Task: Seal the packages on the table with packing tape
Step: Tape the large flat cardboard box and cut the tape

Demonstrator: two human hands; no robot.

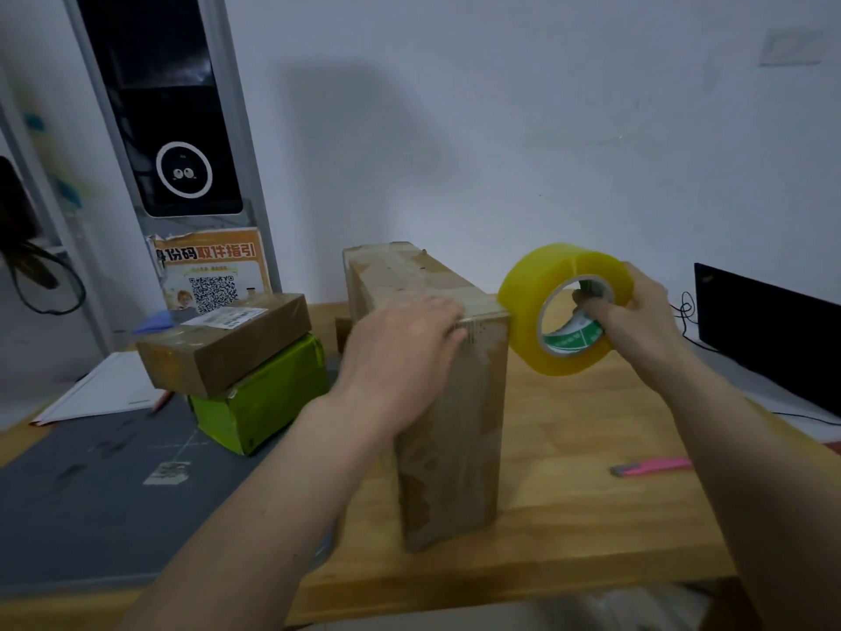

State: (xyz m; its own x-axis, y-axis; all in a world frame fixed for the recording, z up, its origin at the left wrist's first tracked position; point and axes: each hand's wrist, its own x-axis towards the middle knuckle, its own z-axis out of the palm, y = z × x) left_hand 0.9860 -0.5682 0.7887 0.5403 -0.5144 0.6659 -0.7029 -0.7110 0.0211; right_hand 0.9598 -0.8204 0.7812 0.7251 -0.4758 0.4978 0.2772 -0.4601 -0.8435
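While the tall box (437, 384) stands on end at the middle of the table (591, 471), the left hand (400, 339) lies flat with straight fingers on its top near edge, pressing where a strip of tape seems to cross. The right hand (637, 307) grips the yellow roll (564, 307) just right of that edge, fingers hooked through the core. To do this well, the person should likely keep the strip taut, draw the roll down the right side, and smooth with the left palm so no bubbles form. A pink cutter (651, 466) lies near for the cut. To the left, a brown parcel (223, 343) rests on a green box (264, 403). Its white label is too blurred to read. A poster (214, 271) behind shows a QR code and orange Chinese headline. The core's green print is illegible.
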